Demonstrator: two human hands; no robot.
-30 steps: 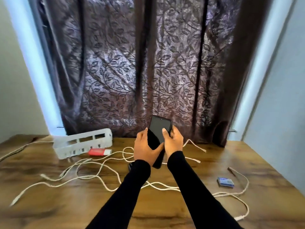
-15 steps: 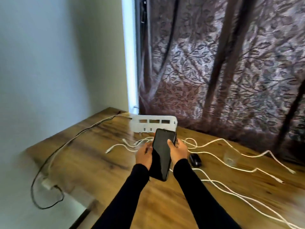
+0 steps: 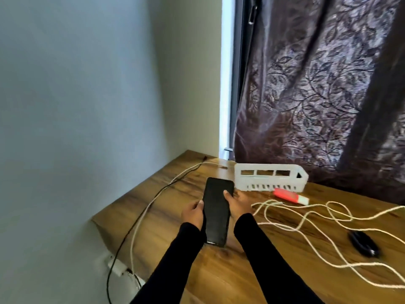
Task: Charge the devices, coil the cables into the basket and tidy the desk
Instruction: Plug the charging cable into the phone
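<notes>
Head: both hands [image 3: 192,213] grip glossy black phone [image 3: 215,212].

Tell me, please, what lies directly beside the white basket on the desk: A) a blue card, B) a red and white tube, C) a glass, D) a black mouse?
B: the red and white tube lies against the front foot of the white basket, while the black mouse sits far off among the cables.

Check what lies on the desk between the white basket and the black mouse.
In the head view, a red tube beside the basket, then loose white cables before the mouse.
</notes>
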